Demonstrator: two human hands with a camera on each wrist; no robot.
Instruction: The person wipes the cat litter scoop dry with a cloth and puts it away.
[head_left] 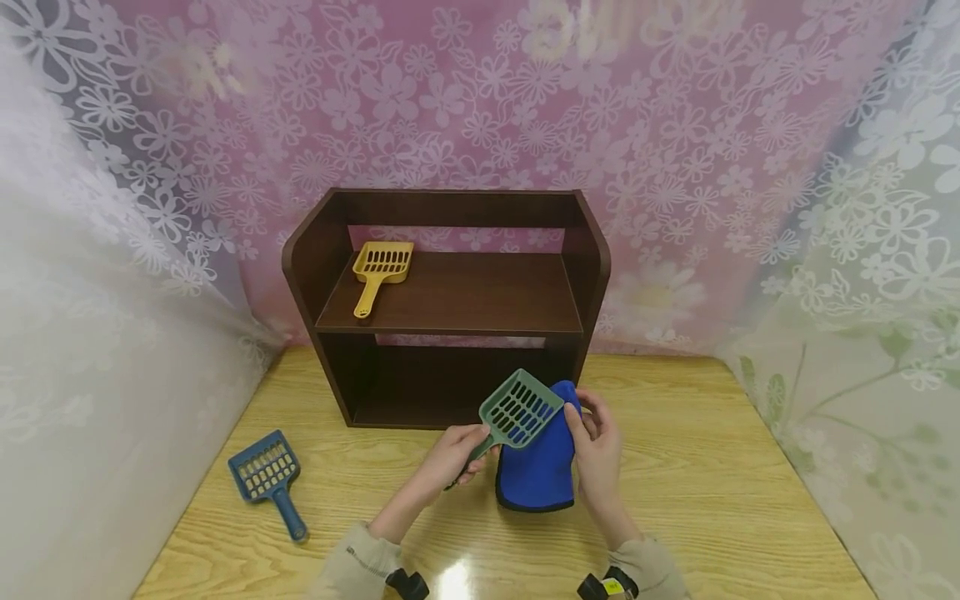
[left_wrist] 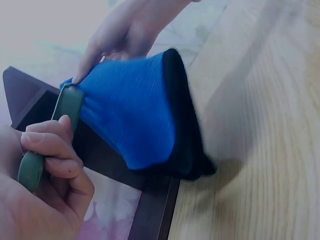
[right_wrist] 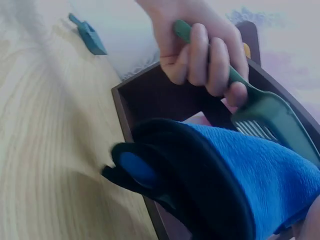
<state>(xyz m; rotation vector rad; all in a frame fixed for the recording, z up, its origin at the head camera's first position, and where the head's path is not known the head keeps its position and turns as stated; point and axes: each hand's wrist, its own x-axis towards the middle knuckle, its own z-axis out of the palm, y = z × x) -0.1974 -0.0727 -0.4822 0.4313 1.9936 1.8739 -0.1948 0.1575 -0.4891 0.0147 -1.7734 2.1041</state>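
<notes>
My left hand (head_left: pixel 455 454) grips the handle of a green slotted litter scoop (head_left: pixel 521 408), its fingers curled round it in the left wrist view. The scoop's head tilts up in front of the shelf's lower level. In my right hand (head_left: pixel 597 446) the upper end of a blue cloth (head_left: pixel 536 475) with black edging is pinched between thumb and fingers, right at the scoop's far corner. The cloth hangs down behind the scoop, and its black-edged lower end gapes like a mitt in the right wrist view (right_wrist: pixel 200 165).
A dark brown two-level shelf (head_left: pixel 450 293) stands at the back of the wooden table (head_left: pixel 675 467). On its upper level lies a yellow litter scoop (head_left: pixel 382 265). A blue litter scoop (head_left: pixel 266 475) lies on the table at left. Flowered curtains (head_left: pixel 480 100) surround the table.
</notes>
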